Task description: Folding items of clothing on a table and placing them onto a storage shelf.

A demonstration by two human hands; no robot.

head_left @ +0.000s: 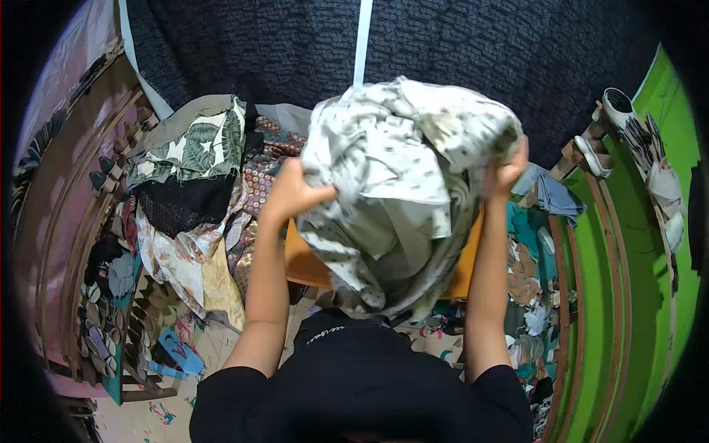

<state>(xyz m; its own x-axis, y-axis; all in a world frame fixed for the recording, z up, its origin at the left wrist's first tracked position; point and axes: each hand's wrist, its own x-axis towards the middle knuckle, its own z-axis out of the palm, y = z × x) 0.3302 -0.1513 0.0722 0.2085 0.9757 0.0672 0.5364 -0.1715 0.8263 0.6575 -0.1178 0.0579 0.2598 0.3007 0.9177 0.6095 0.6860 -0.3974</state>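
Note:
A big bunched bundle of white fabric (391, 162) with small dark spots is lifted in front of me, above an orange surface (306, 258). On its left side my left hand (292, 193) grips the cloth, thumb pressed along the front and fingers tucked behind. My right hand (508, 171) holds the bundle's right edge, slightly smeared by motion, its fingertips partly hidden by the fabric. Loose folds hang down toward my black shirt. The bundle covers most of the orange surface.
Left of the bundle lies a heap of fabrics, including a leaf-print cloth (203, 144) and a black cloth (185, 203). Racks with shoes (111, 166) line the left wall; a white shoe (593, 156) sits on the right rack. A dark patterned curtain (244, 44) hangs behind. Scraps litter the floor.

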